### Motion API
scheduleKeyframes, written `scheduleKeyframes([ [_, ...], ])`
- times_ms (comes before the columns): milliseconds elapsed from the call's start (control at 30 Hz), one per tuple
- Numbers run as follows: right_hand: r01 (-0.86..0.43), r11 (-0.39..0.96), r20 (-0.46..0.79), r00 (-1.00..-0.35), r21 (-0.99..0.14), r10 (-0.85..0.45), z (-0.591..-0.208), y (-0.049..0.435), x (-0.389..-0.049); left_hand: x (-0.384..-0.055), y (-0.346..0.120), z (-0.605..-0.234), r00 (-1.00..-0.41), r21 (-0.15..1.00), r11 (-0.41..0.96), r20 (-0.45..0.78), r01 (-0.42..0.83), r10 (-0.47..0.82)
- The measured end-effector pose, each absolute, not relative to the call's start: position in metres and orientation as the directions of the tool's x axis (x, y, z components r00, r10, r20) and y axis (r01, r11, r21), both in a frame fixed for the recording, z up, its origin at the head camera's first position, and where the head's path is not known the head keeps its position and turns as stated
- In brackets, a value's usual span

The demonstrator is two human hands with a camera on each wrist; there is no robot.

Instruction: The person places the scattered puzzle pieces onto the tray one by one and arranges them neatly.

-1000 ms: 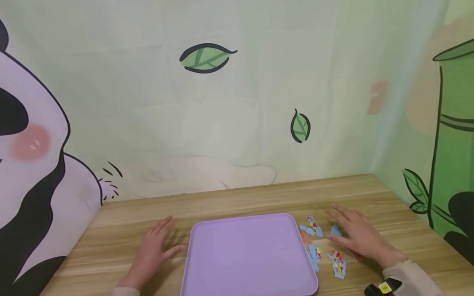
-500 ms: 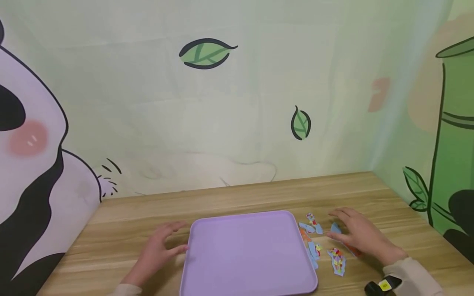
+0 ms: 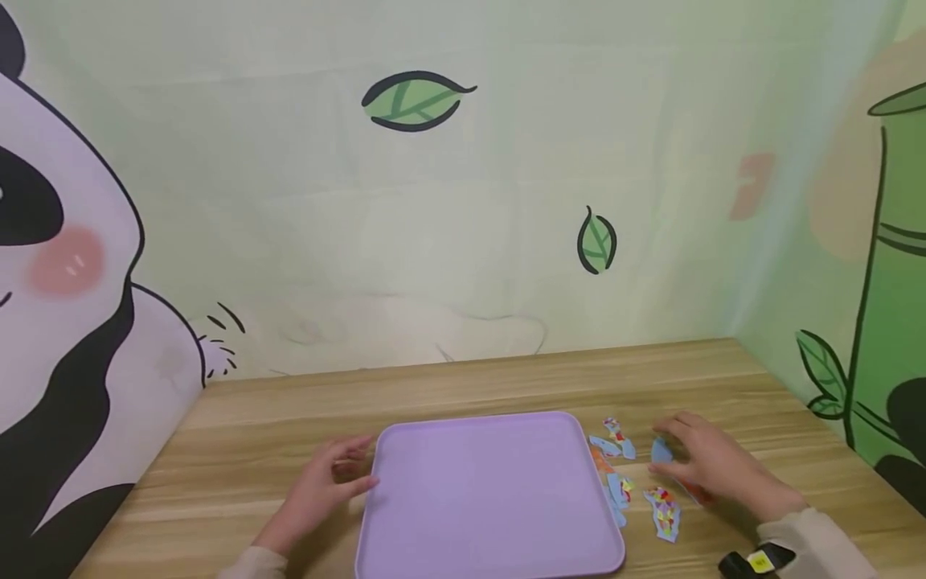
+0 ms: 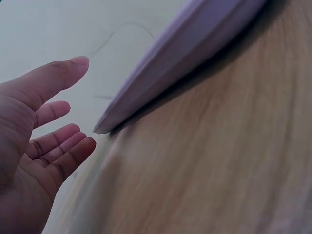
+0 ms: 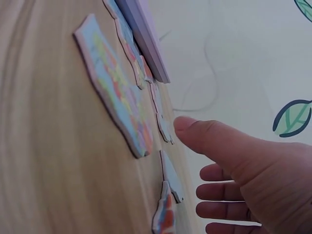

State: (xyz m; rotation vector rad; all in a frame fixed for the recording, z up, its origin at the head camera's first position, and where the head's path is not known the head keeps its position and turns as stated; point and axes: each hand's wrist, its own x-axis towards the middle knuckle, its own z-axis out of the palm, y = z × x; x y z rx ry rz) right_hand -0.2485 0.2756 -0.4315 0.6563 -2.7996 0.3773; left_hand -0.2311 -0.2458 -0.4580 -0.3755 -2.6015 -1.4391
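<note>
One tray (image 3: 492, 494), purple, lay flat on the table (image 3: 217, 450), right between the two hands! Just off its right edge ran a cluster of pieces (image 3: 614, 486), and one bright piece (image 3: 663, 513) sat apart, out to the right. Over to the left hand (image 3: 317, 490): fingers bent, thumb spread, nothing in its hold, thumb tip right at the rim, and whether it touched, I couldn't tell. Across to the right hand (image 3: 712, 464), arched above a blue piece (image 3: 661, 451), fingers loosely curved, thumb apart, nothing held! Behind it all, a painted panda (image 3: 75, 346) and leaves (image 3: 414, 102) decorated the wall (image 3: 304, 209).
</note>
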Motion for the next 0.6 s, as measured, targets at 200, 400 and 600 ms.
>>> scheduleKeyframes([
  [200, -0.455, 0.87, 0.25, -0.879, -0.19, -0.405, -0.431, 0.277, -0.249, -0.232, -0.245, -0.464, -0.97, 0.852, 0.466, 0.191, 0.24, 0.151],
  [400, -0.448, 0.874, 0.21, -0.888, -0.189, -0.41, -0.43, 0.277, -0.249, -0.231, -0.246, -0.469, -0.964, 0.842, 0.471, 0.211, 0.264, 0.163],
  [600, -0.422, 0.886, 0.17, -0.903, -0.191, -0.393, -0.431, 0.28, -0.251, -0.233, -0.247, -0.474, -0.947, 0.813, 0.486, 0.252, 0.32, 0.201],
])
